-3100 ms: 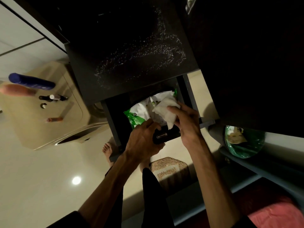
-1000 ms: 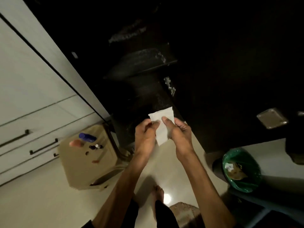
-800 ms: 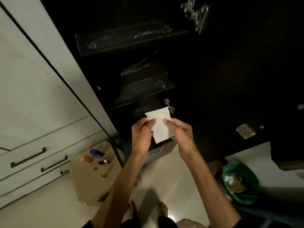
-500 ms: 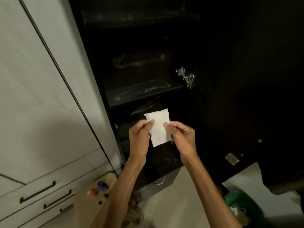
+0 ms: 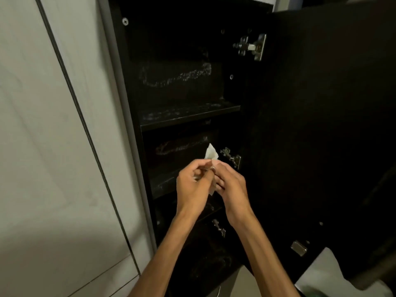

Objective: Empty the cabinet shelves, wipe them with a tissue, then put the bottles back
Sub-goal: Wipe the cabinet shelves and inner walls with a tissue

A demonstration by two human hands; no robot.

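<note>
A tall black cabinet stands open in front of me. Its upper shelf (image 5: 188, 116) and the shelf below it (image 5: 165, 181) hold no bottles and carry pale dusty streaks. My left hand (image 5: 192, 185) and my right hand (image 5: 230, 185) meet in front of the lower shelf. Both pinch a white tissue (image 5: 211, 154), now crumpled and folded small, with one corner sticking up above my fingers. No bottles are in view.
The cabinet door (image 5: 321, 125) hangs open to the right, with metal hinges (image 5: 250, 47) on its inner edge. A pale wardrobe panel (image 5: 53, 146) fills the left side. A metal catch (image 5: 299, 247) sits low on the door.
My view has risen from the drawer and floor to the cabinet shelves. The flat tissue held between both hands is now folded and bunched small. The stool with the bottles has left the view.
</note>
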